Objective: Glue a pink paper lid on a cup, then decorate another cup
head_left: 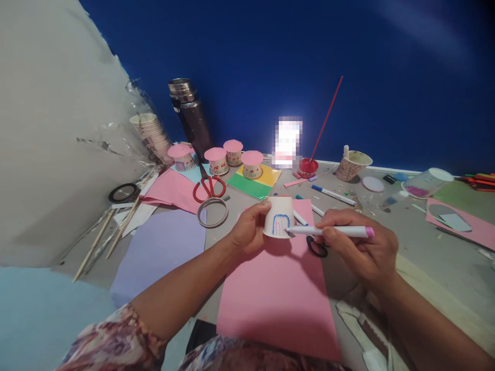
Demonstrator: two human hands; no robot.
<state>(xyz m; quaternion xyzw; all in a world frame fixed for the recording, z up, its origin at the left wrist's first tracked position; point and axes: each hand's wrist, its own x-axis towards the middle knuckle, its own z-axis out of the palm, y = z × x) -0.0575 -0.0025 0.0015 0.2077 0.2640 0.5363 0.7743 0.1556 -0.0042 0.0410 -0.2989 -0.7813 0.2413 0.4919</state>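
Note:
My left hand (249, 229) grips a small white paper cup (279, 215) held upside down, with a blue arch drawn on its side. My right hand (361, 250) pinches a white marker (332, 231) with a pink cap end, its tip touching the cup near the blue arch. Both hands hover over a pink paper sheet (278, 288) lying on the grey table (433, 252). A black ring of tape (316, 247) lies under the marker.
Several decorated cups with pink lids (217, 161) stand at the back on coloured paper. Red scissors (208, 186), a tape roll (212, 212), a dark flask (190, 116), stacked cups (151, 131), a red paint pot (308, 167), loose markers (333, 195) and wooden sticks (96, 242) lie around.

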